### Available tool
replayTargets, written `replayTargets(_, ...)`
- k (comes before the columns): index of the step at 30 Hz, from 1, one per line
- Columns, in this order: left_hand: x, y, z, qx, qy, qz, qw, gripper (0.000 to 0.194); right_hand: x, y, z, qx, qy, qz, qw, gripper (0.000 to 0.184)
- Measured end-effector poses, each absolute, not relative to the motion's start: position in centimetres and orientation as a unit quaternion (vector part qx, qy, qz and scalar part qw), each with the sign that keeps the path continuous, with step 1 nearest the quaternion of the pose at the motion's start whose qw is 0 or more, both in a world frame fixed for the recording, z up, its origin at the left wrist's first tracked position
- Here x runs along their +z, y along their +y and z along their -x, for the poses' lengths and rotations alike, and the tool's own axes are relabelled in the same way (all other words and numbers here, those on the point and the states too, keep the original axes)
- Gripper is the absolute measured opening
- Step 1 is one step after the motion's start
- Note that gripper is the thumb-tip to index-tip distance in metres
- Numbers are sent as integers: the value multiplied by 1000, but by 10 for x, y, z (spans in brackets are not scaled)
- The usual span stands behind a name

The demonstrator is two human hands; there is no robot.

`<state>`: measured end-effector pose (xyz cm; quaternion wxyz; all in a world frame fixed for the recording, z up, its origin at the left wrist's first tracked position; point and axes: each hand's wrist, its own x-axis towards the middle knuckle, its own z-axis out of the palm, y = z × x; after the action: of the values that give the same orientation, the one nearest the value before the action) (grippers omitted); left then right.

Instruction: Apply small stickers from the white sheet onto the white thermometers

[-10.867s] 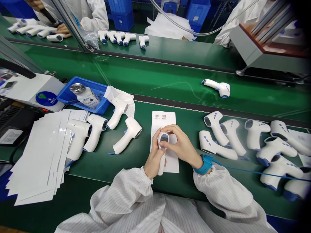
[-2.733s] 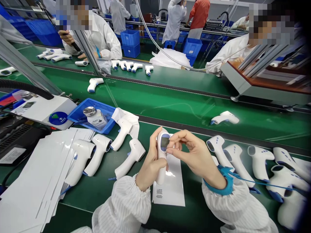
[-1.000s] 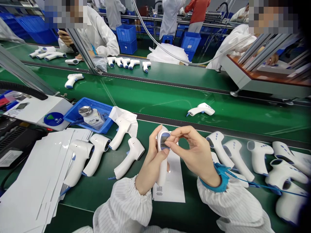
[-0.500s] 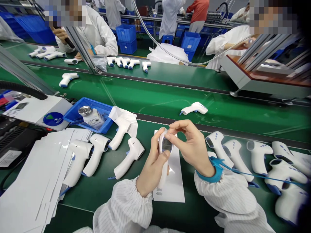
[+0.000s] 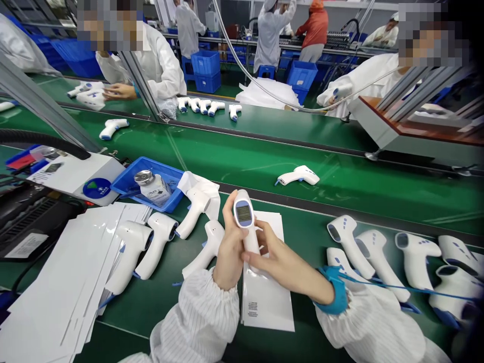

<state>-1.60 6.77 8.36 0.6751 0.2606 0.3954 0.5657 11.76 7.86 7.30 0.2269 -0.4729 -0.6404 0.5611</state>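
Item: one white handset (image 5: 244, 222), screen facing the wearer, raised above a stack of printed sheets (image 5: 269, 308). Left hand (image 5: 230, 247): fingers closed around its left side. Right hand (image 5: 278, 257): thumb and curled fingers holding the handle.

Margins: green bench top (image 5: 308, 242) shows between the stack and the right-hand handsets (image 5: 418, 249); on the left, the nearest of the left-hand handsets (image 5: 130, 249) is partly covered by the left hand. A blue cord (image 5: 404, 290) runs rightward from the teal wrist strap (image 5: 333, 290), across the right group. A dark rail (image 5: 272, 198) marks the far edge.

Surface and room: green belt (image 5: 227, 159) beyond, one handset lying near its close side; blue tray (image 5: 172, 204) with bottle (image 5: 153, 189); loose papers (image 5: 64, 277). Opposite me, co-workers in white coats; behind them, blue crates (image 5: 206, 63).
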Motion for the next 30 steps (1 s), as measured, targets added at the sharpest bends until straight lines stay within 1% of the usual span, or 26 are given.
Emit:
replayTargets(1, 82, 73, 16, 552, 423, -275, 664, 72, 68, 88, -113, 538, -660, 482, 205, 43)
replayTargets(3, 79, 80, 15, 519, 490, -314, 626, 76, 59, 123, -101, 443, -693, 535, 195, 34)
replayTargets(4, 78, 81, 15, 499, 516, -332, 612, 77, 55, 147, -97, 373, -706, 577, 175, 36)
replayTargets(6, 77, 80, 18, 452, 538, -361, 613, 76, 49, 200, -94, 310, -698, 619, 183, 40)
replayTargets(9, 73, 70, 29, 402, 554, -383, 621, 65, 46, 261, -110, 218, -661, 691, 197, 50)
replayTargets(13, 63, 61, 45, 402, 588, -356, 604, 51, 36, 279, -157, 136, -565, 794, 178, 61)
replayTargets(17, 53, 65, 42, 450, 592, -333, 579, 45, 25, 271, -192, 128, -499, 845, 142, 70)
replayTargets(20, 46, 71, 30, 476, 574, -335, 575, 44, 19, 274, -185, 154, -503, 840, 133, 71)
replayTargets(22, 40, 71, 23, 489, 554, -357, 571, 44, 16, 278, -168, 176, -535, 815, 135, 66)
replayTargets(23, 37, 71, 23, 494, 546, -364, 570, 43, 16, 280, -160, 188, -552, 801, 137, 60)
replayTargets(27, 26, 66, 32, 506, 548, -350, 567, 36, 22, 282, -139, 242, -583, 762, 146, 31)
replayTargets(28, 24, 65, 35, 508, 550, -343, 567, 35, 26, 279, -137, 254, -585, 755, 153, 28)
replayTargets(30, 21, 66, 38, 514, 552, -334, 565, 38, 35, 267, -133, 285, -591, 734, 175, 30)
